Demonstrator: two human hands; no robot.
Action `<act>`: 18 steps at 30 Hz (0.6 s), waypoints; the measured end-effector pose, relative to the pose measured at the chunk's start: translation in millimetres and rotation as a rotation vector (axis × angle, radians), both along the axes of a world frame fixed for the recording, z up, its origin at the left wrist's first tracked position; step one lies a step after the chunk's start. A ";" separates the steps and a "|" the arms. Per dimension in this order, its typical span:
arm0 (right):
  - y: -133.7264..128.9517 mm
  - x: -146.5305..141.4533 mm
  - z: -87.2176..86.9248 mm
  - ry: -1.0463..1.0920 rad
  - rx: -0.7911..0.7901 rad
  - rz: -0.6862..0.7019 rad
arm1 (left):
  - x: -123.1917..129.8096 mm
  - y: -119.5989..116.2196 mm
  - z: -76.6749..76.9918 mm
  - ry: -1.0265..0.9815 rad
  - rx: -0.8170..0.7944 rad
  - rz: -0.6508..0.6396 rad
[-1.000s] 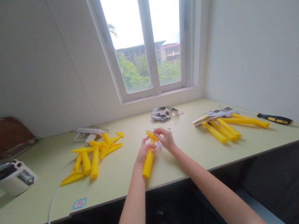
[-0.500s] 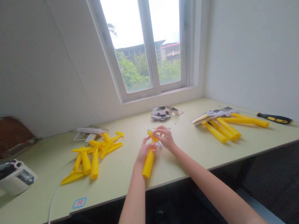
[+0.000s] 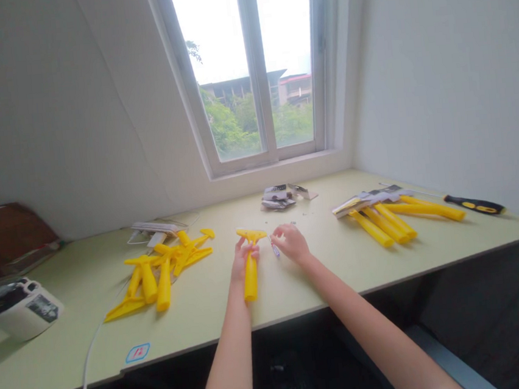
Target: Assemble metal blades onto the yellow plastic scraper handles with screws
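Note:
My left hand grips a yellow plastic T-headed handle around its shaft, with the flat head sticking out above my fingers and the long end below. My right hand is a short way to the right, fingers pinched close together. At its fingertips is a small metal piece with a blue part, which appears held there. Both hands are just above the pale green tabletop.
Yellow handles lie in a heap at left and a bundle at right, by a black-and-yellow screwdriver. Packaging cards and tiny bits lie ahead. A white cable and white container are at left.
My left hand has moved left with the yellow handle, drawing it away from my right hand. The hands now stand apart, and the handle's head shows fully.

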State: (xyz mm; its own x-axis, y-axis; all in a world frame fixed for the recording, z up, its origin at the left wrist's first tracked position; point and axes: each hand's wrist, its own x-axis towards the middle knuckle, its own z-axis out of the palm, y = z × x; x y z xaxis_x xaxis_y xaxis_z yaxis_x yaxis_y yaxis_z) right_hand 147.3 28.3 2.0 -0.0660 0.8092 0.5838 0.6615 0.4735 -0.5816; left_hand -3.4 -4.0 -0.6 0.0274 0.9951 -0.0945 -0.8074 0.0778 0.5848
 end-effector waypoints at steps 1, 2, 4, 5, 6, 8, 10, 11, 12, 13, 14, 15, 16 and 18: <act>-1.9 0.5 -1.3 -0.097 -0.023 -0.034 | -0.9 0.9 0.0 -0.018 -0.018 0.026; -3.6 0.1 -2.7 -0.182 -0.041 -0.062 | -1.7 1.8 -0.1 -0.034 -0.033 0.043; -6.4 -2.6 -5.2 -0.313 -0.066 -0.117 | -3.0 3.2 -0.4 -0.062 -0.041 0.060; -7.2 -4.3 -6.1 -0.358 -0.076 -0.138 | -3.4 3.8 -0.7 -0.071 -0.039 0.067; -7.5 -5.7 -6.7 -0.388 -0.089 -0.153 | -3.7 4.3 -1.1 -0.077 -0.038 0.073; -6.9 -6.6 -7.1 -0.392 -0.121 -0.174 | -3.8 4.6 -1.9 -0.074 -0.036 0.081; -4.9 -4.0 -6.1 -0.324 -0.154 -0.202 | -3.4 4.5 -2.6 -0.058 -0.029 0.084; -3.7 -1.6 -5.2 -0.263 -0.162 -0.223 | -3.0 4.3 -2.9 -0.048 -0.024 0.083; -2.4 1.3 -4.1 -0.186 -0.155 -0.245 | -2.6 4.2 -3.3 -0.035 -0.019 0.084; -1.3 4.2 -2.8 -0.100 -0.125 -0.255 | -2.1 4.2 -3.6 -0.020 -0.015 0.085; -0.4 7.0 -1.3 -0.015 -0.068 -0.247 | -1.6 4.2 -4.0 -0.002 -0.010 0.085; 0.2 9.3 0.2 0.059 0.014 -0.218 | -1.2 4.4 -4.3 0.019 -0.006 0.082; 0.4 10.9 1.6 0.117 0.107 -0.169 | -0.7 4.7 -4.7 0.044 -0.004 0.080; -0.3 12.0 4.0 0.175 0.275 -0.043 | 0.0 5.4 -5.2 0.092 -0.007 0.074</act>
State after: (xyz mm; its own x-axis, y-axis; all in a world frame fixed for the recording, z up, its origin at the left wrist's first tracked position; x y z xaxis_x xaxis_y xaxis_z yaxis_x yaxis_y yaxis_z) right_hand 159.3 28.0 6.0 0.0858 0.6197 0.7801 0.5858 0.6020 -0.5426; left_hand -3.4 1.4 -5.9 -0.0553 0.9934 -0.1004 -0.7539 0.0244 0.6565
